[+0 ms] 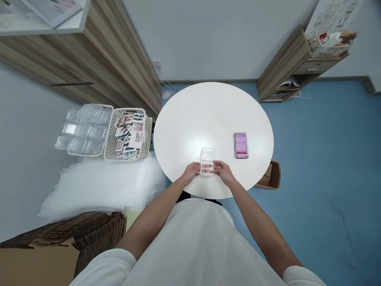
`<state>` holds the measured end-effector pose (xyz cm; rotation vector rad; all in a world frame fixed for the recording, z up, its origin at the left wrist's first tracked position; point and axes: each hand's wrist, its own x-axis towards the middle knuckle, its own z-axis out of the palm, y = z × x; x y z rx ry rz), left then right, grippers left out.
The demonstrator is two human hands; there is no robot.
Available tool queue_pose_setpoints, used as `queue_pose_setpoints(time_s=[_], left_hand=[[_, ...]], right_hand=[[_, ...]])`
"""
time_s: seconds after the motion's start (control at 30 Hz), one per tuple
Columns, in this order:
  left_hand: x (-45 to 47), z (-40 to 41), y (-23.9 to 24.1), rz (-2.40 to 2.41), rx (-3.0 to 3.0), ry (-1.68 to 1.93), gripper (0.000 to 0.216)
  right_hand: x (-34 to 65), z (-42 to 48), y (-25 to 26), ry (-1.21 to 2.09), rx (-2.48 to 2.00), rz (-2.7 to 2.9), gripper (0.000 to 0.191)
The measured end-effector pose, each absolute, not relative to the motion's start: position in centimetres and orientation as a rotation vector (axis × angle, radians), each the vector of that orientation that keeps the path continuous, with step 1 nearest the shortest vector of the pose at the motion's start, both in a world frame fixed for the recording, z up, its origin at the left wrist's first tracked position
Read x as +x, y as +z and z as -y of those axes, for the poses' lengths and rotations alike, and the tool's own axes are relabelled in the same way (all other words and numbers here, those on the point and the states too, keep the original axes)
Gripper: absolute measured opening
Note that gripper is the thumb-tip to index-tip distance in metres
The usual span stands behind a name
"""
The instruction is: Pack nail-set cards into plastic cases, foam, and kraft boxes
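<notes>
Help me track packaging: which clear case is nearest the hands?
The open case on the table, between left hand and right hand; other cases fill the leftmost basket.

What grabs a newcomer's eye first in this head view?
Probably the bright white table in the middle, against the blue floor. At its near edge sits an open clear case of pinkish pieces, hands at both sides. A blurred purple item stands out on the table's right.
</notes>
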<state>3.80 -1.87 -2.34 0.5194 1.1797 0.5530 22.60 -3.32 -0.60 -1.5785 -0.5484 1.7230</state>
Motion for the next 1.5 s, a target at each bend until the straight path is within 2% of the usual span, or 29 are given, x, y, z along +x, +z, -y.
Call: queue_pose_setpoints(time_s=[0.23,0.67,0.97,1.1,1.4,1.5], left_hand=[[3.2,2.4,0.9,-1.014,0.509,0.53,0.033],[5.5,2.3,4.6,-0.932,0.431,0.589,0.042],[6.0,2.5,4.7,-0.925,0.35,0.673,0.035],[5.7,2.6,5.4,-0.86,0.333,0.659,0.034],[5.5,3.3,5.8,-1.06,0.603,0.632,0.055],[5.7,3.3,5.7,-1.101,0.649,0.695,0.054]], right_hand=[[23.8,3.7,2.1,1.906,-1.427,0.6,0.04],[26.0,1.3,7.4,1.785,-1.239,0.627,0.035],[25.7,3.4,8.3,1.902,-1.144,0.642,0.029],[25.7,4.2,7.8,1.86,-1.202,0.698,0.036],[24.9,4.9,7.3,1.618,-1.322,0.809,0.063],[24.5,5.2,7.4,1.634,-1.398,0.733,0.054]])
